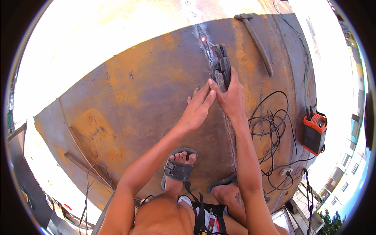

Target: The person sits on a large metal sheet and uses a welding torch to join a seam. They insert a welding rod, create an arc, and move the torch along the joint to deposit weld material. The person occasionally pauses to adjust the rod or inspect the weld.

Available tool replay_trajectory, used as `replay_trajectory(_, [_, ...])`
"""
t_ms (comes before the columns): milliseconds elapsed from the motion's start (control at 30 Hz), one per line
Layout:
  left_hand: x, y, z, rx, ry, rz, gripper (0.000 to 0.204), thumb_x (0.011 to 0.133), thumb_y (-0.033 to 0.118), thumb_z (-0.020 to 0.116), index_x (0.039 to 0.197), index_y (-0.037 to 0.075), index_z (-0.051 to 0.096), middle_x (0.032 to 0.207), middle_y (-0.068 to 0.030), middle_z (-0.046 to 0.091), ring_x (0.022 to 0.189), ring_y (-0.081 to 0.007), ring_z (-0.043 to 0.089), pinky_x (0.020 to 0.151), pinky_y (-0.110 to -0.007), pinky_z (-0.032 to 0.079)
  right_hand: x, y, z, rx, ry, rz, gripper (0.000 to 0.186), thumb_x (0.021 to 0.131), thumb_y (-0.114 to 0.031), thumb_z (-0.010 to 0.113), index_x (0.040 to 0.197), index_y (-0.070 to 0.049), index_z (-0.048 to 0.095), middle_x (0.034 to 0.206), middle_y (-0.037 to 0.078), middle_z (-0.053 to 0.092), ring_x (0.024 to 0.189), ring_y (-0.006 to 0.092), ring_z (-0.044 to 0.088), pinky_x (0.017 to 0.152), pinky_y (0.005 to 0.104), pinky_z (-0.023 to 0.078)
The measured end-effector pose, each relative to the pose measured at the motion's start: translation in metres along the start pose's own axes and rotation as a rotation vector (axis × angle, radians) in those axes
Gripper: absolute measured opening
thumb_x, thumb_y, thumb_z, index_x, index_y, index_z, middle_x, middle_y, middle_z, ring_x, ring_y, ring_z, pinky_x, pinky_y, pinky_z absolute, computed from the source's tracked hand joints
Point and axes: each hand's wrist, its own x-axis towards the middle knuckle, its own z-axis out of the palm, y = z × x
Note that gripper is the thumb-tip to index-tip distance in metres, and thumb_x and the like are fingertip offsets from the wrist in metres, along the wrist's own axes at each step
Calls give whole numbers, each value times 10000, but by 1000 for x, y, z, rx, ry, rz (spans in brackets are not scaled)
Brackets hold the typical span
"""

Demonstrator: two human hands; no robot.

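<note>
My right hand [234,96] is closed around a black welding electrode holder [223,65] that points away from me. A thin electrode seems to run from its jaws toward a glowing red spot [203,38] on the weld seam [208,55]. My left hand [199,107] has its fingers stretched out and holds nothing. Its fingertips and thumb come up against the base of my right thumb, touching or nearly so. Beneath both hands lies a large curved, rust-stained steel plate [149,98]. To the right of the holder, a hammer [256,41] rests on the plate.
An orange and black welding machine [314,134] stands at the right, with loose black cable [279,127] coiled beside it. A green wire [304,55] runs along the right edge. Metal strips [87,168] lie at left. My sandalled foot [179,169] stands on the plate.
</note>
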Motion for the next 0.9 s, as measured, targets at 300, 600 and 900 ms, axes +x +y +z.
replay_trajectory(300, [4,0,-2,-80,3,-14,833,1148,664,333,1767,113,243,1810,-178,299,1690,-460,126,1326,-684,-6,4,-6,2,-27,-6,28,988,948,-559,798,1510,186,474,1255,410,704,1165,528,730,974,549,591])
replay_trajectory(600, [6,-2,-2,-100,14,-7,838,1153,659,325,1773,108,213,1789,-189,330,1681,-403,202,1328,-680,9,8,-9,3,-10,-26,37,987,947,-575,791,1508,176,480,1230,400,716,1138,527,740,952,554,601])
replay_trajectory(900, [5,-2,-2,-117,24,-69,820,1158,644,330,1770,106,238,1773,-210,342,1673,-396,227,1343,-610,35,7,-5,6,-18,0,18,976,948,-581,789,1505,160,483,1217,381,727,1120,518,747,939,546,604])
